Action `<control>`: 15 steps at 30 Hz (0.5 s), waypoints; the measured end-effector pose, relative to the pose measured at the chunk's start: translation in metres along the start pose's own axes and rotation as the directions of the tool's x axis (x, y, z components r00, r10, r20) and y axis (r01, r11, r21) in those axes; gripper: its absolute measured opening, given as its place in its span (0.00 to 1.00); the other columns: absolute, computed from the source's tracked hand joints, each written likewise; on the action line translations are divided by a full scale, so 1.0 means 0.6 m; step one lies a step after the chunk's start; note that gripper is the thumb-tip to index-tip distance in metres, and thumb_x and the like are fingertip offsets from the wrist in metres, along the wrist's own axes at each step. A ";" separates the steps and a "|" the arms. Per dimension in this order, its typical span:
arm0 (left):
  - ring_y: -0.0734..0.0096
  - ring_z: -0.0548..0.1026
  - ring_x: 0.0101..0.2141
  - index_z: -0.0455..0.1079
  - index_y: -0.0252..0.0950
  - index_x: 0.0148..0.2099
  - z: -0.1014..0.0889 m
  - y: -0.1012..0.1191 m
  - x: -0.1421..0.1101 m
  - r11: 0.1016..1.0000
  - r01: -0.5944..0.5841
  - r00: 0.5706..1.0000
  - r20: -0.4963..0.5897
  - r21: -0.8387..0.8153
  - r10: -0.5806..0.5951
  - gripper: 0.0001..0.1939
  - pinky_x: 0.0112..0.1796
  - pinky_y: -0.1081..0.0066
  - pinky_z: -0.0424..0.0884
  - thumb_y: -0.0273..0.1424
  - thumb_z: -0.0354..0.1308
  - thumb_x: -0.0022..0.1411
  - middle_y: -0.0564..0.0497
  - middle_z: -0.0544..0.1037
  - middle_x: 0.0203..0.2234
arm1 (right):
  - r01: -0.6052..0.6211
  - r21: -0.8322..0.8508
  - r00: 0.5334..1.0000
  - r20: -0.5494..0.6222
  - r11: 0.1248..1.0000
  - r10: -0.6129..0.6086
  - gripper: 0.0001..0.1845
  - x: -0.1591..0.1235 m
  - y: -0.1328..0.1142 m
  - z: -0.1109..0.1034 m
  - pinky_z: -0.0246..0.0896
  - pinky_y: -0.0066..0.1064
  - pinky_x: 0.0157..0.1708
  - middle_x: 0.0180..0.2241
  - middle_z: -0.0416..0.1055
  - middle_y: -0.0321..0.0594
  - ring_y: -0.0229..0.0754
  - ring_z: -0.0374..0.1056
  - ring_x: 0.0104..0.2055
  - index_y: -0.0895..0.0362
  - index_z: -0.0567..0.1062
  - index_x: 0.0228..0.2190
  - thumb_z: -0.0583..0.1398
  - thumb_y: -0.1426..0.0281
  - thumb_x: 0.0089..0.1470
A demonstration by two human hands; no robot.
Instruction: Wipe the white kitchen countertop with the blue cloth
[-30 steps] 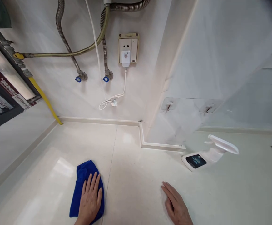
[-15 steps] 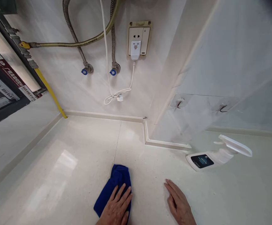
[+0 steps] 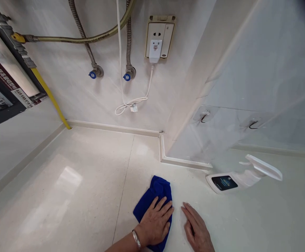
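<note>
My left hand lies flat on a folded blue cloth, its fingers stretched out and pressing the cloth to the white floor surface. A silver bracelet circles that wrist. Just right of the cloth, my right hand rests on its side on the surface, fingers drawn together and loosely curled, with nothing visible in them. Beyond it, a white spray bottle with a dark label leans or lies near the wall corner; how it is supported I cannot tell.
A raised trim strip runs along the wall's foot and steps around a protruding corner. Above are a socket with a white plug, a looped white cord, blue-handled valves, a yellow pipe and wall hooks.
My left hand has slid the blue cloth to the right, closer to my right hand, and its wrist with the bracelet now shows. My right hand has barely moved. The view has shifted slightly.
</note>
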State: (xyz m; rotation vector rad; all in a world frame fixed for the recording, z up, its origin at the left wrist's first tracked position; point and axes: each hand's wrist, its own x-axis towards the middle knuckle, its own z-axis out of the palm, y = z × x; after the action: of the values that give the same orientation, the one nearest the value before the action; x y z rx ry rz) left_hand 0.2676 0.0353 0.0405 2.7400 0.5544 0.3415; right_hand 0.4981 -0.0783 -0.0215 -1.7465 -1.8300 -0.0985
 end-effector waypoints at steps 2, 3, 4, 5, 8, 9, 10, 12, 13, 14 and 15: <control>0.63 0.42 0.71 0.38 0.42 0.73 0.001 -0.010 0.016 1.000 -0.003 1.000 -0.016 -0.002 0.003 0.33 0.70 0.53 0.47 0.34 0.44 0.70 0.53 0.51 0.72 | -0.001 0.006 1.000 -0.004 1.000 0.001 0.31 0.001 -0.001 -0.002 0.70 0.49 0.57 0.64 0.62 0.44 0.51 0.61 0.64 0.49 0.59 0.66 0.52 0.74 0.63; 0.64 0.43 0.71 0.39 0.43 0.73 0.000 -0.016 0.024 1.000 -0.003 1.000 -0.022 -0.007 0.003 0.33 0.70 0.53 0.47 0.34 0.44 0.70 0.54 0.52 0.71 | -0.004 0.007 1.000 -0.004 1.000 0.004 0.31 0.002 -0.002 -0.003 0.70 0.49 0.56 0.64 0.63 0.44 0.51 0.61 0.64 0.49 0.59 0.66 0.52 0.74 0.62; 0.64 0.44 0.71 0.40 0.43 0.73 -0.002 -0.022 0.031 1.000 -0.003 1.000 -0.028 -0.014 0.002 0.32 0.70 0.54 0.48 0.35 0.44 0.70 0.55 0.52 0.71 | -0.006 0.007 1.000 -0.003 1.000 0.006 0.31 0.003 -0.003 -0.004 0.70 0.50 0.57 0.64 0.63 0.44 0.51 0.62 0.64 0.49 0.59 0.66 0.52 0.74 0.62; 0.65 0.44 0.71 0.42 0.44 0.73 -0.005 -0.029 0.039 1.000 0.001 0.999 -0.034 -0.021 -0.002 0.32 0.69 0.54 0.48 0.35 0.45 0.70 0.55 0.53 0.71 | -0.008 0.006 1.000 -0.002 1.000 0.008 0.32 0.004 -0.005 -0.005 0.70 0.50 0.57 0.64 0.63 0.44 0.51 0.62 0.64 0.49 0.58 0.66 0.52 0.75 0.62; 0.64 0.48 0.70 0.44 0.45 0.72 -0.011 -0.051 0.067 0.998 0.040 0.998 -0.054 -0.042 -0.043 0.32 0.69 0.53 0.51 0.35 0.46 0.69 0.54 0.56 0.70 | -0.012 0.004 1.000 0.000 1.000 0.012 0.32 0.007 -0.010 -0.009 0.69 0.51 0.57 0.63 0.63 0.45 0.51 0.61 0.64 0.50 0.58 0.66 0.52 0.75 0.62; 0.63 0.49 0.70 0.45 0.45 0.72 -0.013 -0.058 0.078 0.997 0.059 0.996 -0.063 -0.048 -0.062 0.32 0.69 0.53 0.51 0.35 0.46 0.69 0.54 0.57 0.70 | -0.015 0.004 1.000 -0.002 1.000 0.015 0.32 0.008 -0.011 -0.010 0.70 0.51 0.57 0.63 0.63 0.45 0.51 0.61 0.65 0.50 0.59 0.66 0.52 0.76 0.62; 0.63 0.50 0.70 0.46 0.45 0.72 -0.014 -0.066 0.088 0.996 0.077 0.994 -0.073 -0.054 -0.081 0.31 0.69 0.52 0.52 0.35 0.46 0.69 0.53 0.58 0.69 | -0.016 0.005 1.000 -0.003 1.000 0.016 0.32 0.009 -0.013 -0.011 0.70 0.51 0.57 0.63 0.63 0.45 0.51 0.61 0.65 0.50 0.59 0.66 0.52 0.76 0.62; 0.62 0.51 0.70 0.49 0.45 0.71 -0.016 -0.084 0.108 0.992 0.111 0.988 -0.097 -0.062 -0.117 0.30 0.68 0.51 0.53 0.35 0.46 0.69 0.53 0.60 0.69 | -0.018 0.006 1.000 -0.003 1.000 0.018 0.32 0.011 -0.014 -0.013 0.70 0.50 0.56 0.63 0.63 0.45 0.51 0.61 0.65 0.50 0.59 0.65 0.52 0.76 0.62; 0.62 0.52 0.69 0.52 0.45 0.70 -0.016 -0.093 0.117 0.990 0.126 0.985 -0.110 -0.062 -0.133 0.29 0.68 0.51 0.53 0.35 0.47 0.69 0.53 0.61 0.68 | -0.018 0.004 1.000 -0.002 1.000 0.018 0.32 0.012 -0.015 -0.013 0.71 0.50 0.56 0.63 0.63 0.45 0.50 0.61 0.65 0.50 0.59 0.65 0.52 0.76 0.62; 0.62 0.53 0.69 0.54 0.45 0.70 -0.017 -0.102 0.125 0.988 0.141 0.981 -0.122 -0.062 -0.148 0.28 0.68 0.51 0.53 0.35 0.47 0.69 0.53 0.61 0.68 | -0.018 0.002 1.000 -0.002 1.000 0.018 0.32 0.012 -0.016 -0.014 0.71 0.50 0.56 0.63 0.63 0.45 0.50 0.61 0.65 0.50 0.59 0.65 0.52 0.76 0.62; 0.62 0.53 0.69 0.55 0.45 0.69 -0.017 -0.111 0.133 0.986 0.155 0.978 -0.132 -0.061 -0.162 0.27 0.68 0.51 0.53 0.35 0.47 0.69 0.53 0.61 0.68 | -0.016 0.000 1.000 -0.002 1.000 0.016 0.32 0.013 -0.016 -0.014 0.71 0.50 0.56 0.63 0.63 0.45 0.50 0.61 0.65 0.51 0.59 0.65 0.52 0.76 0.62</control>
State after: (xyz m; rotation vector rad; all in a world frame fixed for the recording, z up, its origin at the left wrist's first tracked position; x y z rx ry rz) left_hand 0.3138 0.1287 0.0394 2.6168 0.7847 0.4988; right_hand 0.4926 -0.0764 -0.0074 -1.7604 -1.8139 -0.0939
